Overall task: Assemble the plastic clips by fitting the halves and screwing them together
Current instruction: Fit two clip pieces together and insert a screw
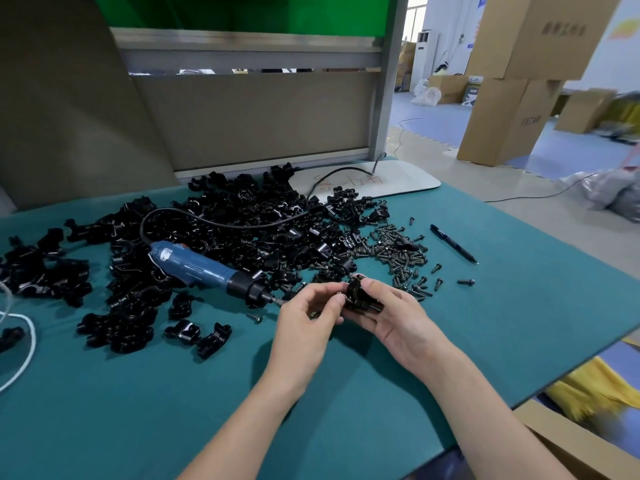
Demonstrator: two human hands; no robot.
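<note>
My right hand (391, 318) grips a black plastic clip (360, 296) made of two fitted halves, just above the green table mat. My left hand (308, 313) pinches a small dark screw (341, 294) against the clip's left side. A blue electric screwdriver (204, 271) lies on the mat to the left, its bit pointing at my left hand. A big heap of black clip halves (242, 230) covers the mat behind it. Loose dark screws (398, 254) lie in a pile just beyond my right hand.
A black pen (453, 243) lies right of the screws. The screwdriver's black cord (225, 221) loops over the heap toward a white board (391, 180). A white cord (27, 344) lies at the left edge. Cardboard boxes (512, 98) stand on the floor to the right.
</note>
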